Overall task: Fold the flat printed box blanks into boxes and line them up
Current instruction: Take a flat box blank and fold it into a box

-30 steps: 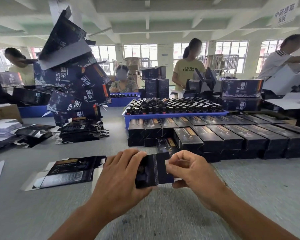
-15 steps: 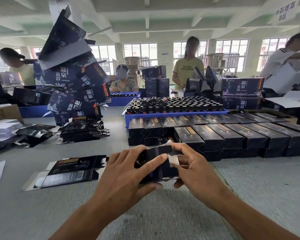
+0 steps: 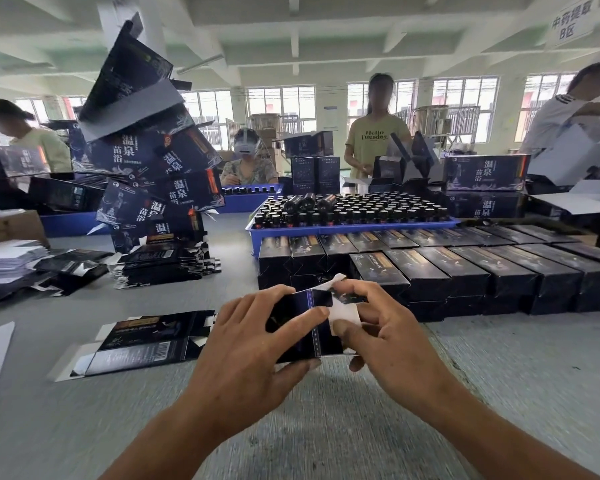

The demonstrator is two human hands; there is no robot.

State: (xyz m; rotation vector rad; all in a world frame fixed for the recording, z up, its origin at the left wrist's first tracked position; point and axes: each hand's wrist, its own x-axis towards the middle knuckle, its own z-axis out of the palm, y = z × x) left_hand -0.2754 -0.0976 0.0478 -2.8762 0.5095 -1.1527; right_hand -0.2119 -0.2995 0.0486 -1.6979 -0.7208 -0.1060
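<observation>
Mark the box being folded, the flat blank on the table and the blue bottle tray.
box being folded (image 3: 297,329): head view, dark side panel.
flat blank (image 3: 142,342): head view, printed middle.
blue bottle tray (image 3: 352,227): head view, front rim.

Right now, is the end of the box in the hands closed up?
Not yet. The box has white end flaps sticking out, with the right hand pressing them.

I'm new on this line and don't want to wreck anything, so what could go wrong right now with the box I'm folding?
Both the left hand and right hand pinch the half-folded box; squeezing hard could crease its dark panels. The white end flap is still open and might tear or tuck crooked. The finished boxes sit just behind your hands, so a push forward could knock the row askew.
</observation>
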